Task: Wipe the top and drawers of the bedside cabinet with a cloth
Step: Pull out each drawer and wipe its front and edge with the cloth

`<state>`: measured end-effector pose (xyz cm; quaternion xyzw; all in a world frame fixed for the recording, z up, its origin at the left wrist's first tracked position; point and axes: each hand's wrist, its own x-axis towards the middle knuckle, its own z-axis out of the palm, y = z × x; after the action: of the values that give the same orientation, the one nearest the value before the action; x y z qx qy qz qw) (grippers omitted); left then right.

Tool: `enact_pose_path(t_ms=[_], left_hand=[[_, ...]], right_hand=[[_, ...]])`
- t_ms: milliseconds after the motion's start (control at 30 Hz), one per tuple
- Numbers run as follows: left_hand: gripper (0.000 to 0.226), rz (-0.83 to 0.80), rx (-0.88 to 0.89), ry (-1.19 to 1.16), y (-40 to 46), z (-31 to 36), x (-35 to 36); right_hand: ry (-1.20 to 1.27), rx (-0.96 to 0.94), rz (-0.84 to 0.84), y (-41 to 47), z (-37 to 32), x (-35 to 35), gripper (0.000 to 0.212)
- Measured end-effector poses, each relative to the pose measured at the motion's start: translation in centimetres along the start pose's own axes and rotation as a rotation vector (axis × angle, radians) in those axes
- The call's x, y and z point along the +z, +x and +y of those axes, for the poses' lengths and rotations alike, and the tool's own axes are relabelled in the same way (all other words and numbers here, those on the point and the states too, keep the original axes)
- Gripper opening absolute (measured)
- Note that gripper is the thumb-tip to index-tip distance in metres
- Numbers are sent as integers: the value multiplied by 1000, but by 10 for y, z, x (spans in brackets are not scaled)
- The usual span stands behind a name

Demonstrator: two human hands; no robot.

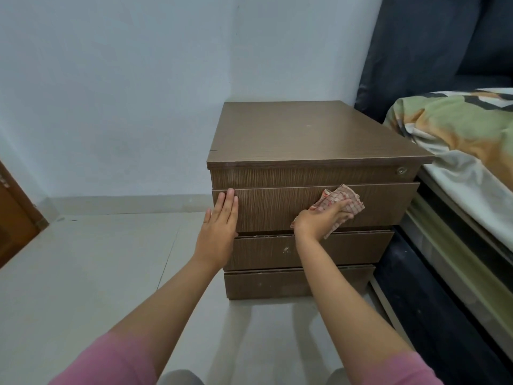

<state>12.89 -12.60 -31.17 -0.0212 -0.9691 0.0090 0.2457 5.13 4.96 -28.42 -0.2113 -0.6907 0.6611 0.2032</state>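
The bedside cabinet [311, 173] stands on the pale tiled floor [83, 273] in the corner of the room, its back toward the white wall [111, 79] and its right side just beside the bed [466, 168], which carries a rumpled green, orange and white cover. The cabinet's brown top [311, 132] is bare, and a small round lock [400, 170] sits at the right end of the narrow panel under it. Below that panel come three drawer fronts, one above another. The left hand [220, 225] lies flat against the left end of the uppermost drawer front [277, 208], fingers straight and pressed together, holding nothing. The right hand [319, 219] presses the checked cloth [340, 202] against the middle of that same drawer front, fingers laid over the fabric and slightly bent; crumpled corners of the cloth stick out above and below the hand. Both forearms reach forward from pink sleeves [116, 359] at the bottom edge
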Motion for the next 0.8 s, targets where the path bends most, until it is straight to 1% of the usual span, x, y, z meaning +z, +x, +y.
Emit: enact_pose_path(t_ms=[167,267,367,433,600,700,800], left_hand=[[91,-40,10,-10,-7,-3,7],[84,-59,42,16,-25,-12,21],[78,-98,92,51,-48,-18,43],[75,-117,110,51,-59,-19,55],[57,-25,53,-41,-68,-20,74],[55,22,38,-45,-65,-23,79],[55,39,-37,-76,-64,-26,80]], right_hand=[[11,-43,-18,-2,22,-8,70],[-44,-13,-44,-5,41,-14,65],[-79,0,-28,-10,62,-17,64],[-91,53,-3,-16,78,-17,64],[-80,186,19,-38,118,-12,65],[-70,214,25,-46,130,-6,63],[-77,222,5,-54,133,2,60]])
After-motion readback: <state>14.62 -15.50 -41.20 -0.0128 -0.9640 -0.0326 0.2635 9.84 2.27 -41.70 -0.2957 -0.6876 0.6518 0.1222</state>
